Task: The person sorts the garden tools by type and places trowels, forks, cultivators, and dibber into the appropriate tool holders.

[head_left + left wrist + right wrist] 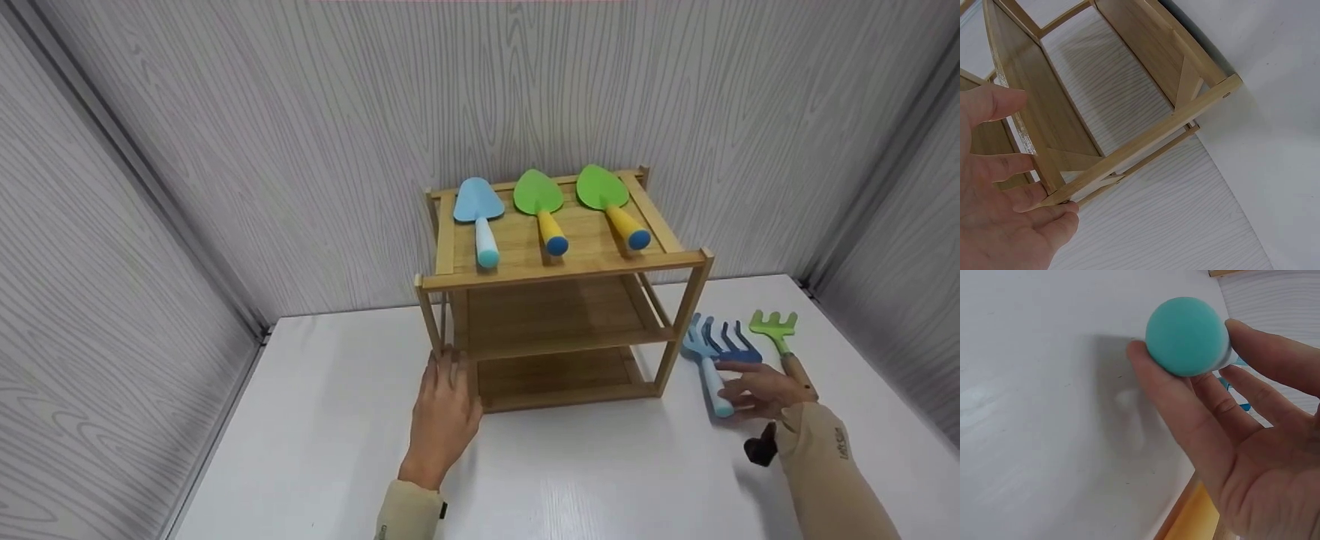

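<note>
Left hand (444,409), fingers extended, rests against the wooden rack (555,315) at near left. Right of the rack, the right hand (765,391) pinches the light-blue hand rake (709,375) by its handle. Apparent step: pick-up; next move calls for lifting clear of the dark-blue rake (742,355).

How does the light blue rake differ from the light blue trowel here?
The light blue rake has a pronged head, while the light blue trowel has a broad, solid blade. The right hand holds the rake beside the wooden rack; the trowel lies untouched on its top shelf. Both have light blue heads and pale handles with turquoise ends.
</note>
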`<state>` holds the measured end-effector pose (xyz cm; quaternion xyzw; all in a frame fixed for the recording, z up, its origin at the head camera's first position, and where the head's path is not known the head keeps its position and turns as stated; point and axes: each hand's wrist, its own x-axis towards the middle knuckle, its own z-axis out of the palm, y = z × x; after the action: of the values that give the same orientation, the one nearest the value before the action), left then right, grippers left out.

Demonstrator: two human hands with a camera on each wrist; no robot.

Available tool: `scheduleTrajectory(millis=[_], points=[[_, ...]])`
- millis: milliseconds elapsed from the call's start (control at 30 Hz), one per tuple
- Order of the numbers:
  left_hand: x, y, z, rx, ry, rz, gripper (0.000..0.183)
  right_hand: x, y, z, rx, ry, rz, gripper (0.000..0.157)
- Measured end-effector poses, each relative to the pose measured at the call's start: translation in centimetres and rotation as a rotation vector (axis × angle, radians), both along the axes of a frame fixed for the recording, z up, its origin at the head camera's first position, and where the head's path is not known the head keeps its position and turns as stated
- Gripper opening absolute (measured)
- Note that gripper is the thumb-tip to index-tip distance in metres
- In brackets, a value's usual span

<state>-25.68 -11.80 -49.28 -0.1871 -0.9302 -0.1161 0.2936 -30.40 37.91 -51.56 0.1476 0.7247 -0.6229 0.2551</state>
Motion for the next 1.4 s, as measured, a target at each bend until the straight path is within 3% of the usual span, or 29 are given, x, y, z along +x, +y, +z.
scheduleTrajectory(millis=[133, 333, 400, 633, 933, 1067, 1300, 1400], points=[[0.0, 0.0, 0.0, 0.006, -0.008, 0.001, 0.062, 0.3, 0.0, -0.3, -0.098, 0.025, -0.003, 0.074], [0.4, -0.1, -0.1, 0.004, -0.023, 0.021, 0.062, 0.4, -0.1, -0.7, -0.308, 0.028, 0.004, 0.046], [0.4, -0.1, -0.1, 0.004, -0.023, 0.020, 0.063, 0.4, -0.2, -0.6, -0.329, 0.030, 0.018, 0.045], [0.3, -0.1, -0.1, 0.015, -0.026, 0.014, 0.063, 0.2, -0.8, -0.1, -0.216, 0.077, 0.033, 0.069], [0.1, 0.0, -0.1, 0.006, -0.044, 0.024, 0.062, 1.0, -0.8, -0.1, -0.086, 0.148, 0.053, 0.072], [0.0, 0.0, 0.0, 0.003, -0.036, 0.025, 0.063, 1.3, -0.4, -0.2, -0.078, 0.171, 0.063, 0.076], [0.1, 0.0, -0.1, -0.023, -0.002, 0.031, 0.065, 1.9, 0.2, -0.2, -0.112, 0.241, 0.157, 0.070], [0.1, 0.0, 0.0, -0.021, 0.004, 0.029, 0.065, 2.2, 0.1, -0.1, -0.107, 0.234, 0.113, 0.071]])
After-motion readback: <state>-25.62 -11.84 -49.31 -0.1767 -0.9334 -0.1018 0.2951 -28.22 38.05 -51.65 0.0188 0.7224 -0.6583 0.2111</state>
